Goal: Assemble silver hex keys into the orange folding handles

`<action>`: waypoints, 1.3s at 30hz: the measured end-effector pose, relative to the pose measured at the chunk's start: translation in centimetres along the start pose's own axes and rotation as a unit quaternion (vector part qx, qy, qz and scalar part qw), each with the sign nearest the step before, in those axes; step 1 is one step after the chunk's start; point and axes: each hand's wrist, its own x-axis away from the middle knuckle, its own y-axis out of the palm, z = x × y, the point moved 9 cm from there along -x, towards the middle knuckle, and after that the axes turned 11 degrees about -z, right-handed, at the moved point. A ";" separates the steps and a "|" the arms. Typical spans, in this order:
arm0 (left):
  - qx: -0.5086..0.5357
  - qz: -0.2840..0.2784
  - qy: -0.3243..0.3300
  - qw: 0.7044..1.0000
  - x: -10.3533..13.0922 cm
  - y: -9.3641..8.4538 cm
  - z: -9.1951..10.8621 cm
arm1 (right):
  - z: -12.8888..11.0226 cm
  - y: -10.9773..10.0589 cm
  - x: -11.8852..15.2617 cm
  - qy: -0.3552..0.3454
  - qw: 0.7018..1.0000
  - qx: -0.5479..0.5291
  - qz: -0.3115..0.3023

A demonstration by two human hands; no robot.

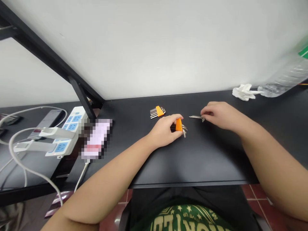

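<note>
My left hand (166, 131) is closed around an orange hex key holder (179, 124), its thumb and fingers gripping the two ends. The bent ends of a few hex keys (184, 130) stick out of that holder to the right. Just beyond it, several loose hex keys (196, 117) lie close together on the black table. My right hand (218, 115) pinches at the bent ends of these loose keys; how many are between its fingertips is hidden. Behind my left hand rests a second orange holder (159, 111) filled with hex keys.
Left of my forearm lies a pixelated phone (97, 138) with a white cable. A white power strip (68, 128) with plugs and cables sits beyond it, near a black metal frame (81, 96). Crumpled tissue (244, 92) and a clear plastic bottle (281, 83) are at the back right.
</note>
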 end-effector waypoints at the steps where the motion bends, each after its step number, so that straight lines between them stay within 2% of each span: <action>1: -0.003 0.002 0.001 1.000 0.0 0.0 0.1 | 0.3 0.4 -0.1 0.003 1.000 0.005 -0.014; 5: 0.009 0.006 0.011 1.000 0.0 -0.2 0.4 | 0.0 1.5 -0.4 0.004 0.999 0.009 -0.046; 10: 0.009 0.010 0.009 1.000 0.0 -0.4 0.4 | -1.5 1.6 -0.2 0.020 0.997 0.041 -0.064; 15: -0.004 0.010 0.005 1.000 0.0 -0.2 0.1 | -2.6 1.5 0.1 0.047 0.990 0.115 -0.064; 19: -0.018 0.017 0.011 1.000 0.0 -0.3 0.4 | -3.5 1.5 0.1 0.044 0.981 0.185 -0.050; 22: -0.022 0.016 0.010 1.000 0.0 -0.4 0.5 | -3.8 1.6 0.0 0.040 0.978 0.197 -0.046; 32: -0.029 0.010 0.007 0.999 -0.1 -0.3 0.1 | -4.3 1.0 0.4 0.043 0.984 0.172 -0.025; 36: -0.046 0.014 -0.019 0.999 -0.2 -0.4 -0.6 | -4.7 0.3 0.7 0.037 0.996 0.083 -0.011; 39: -0.059 0.018 -0.027 0.998 -0.2 -0.5 -0.9 | -5.7 0.2 0.8 -0.023 1.000 0.002 -0.004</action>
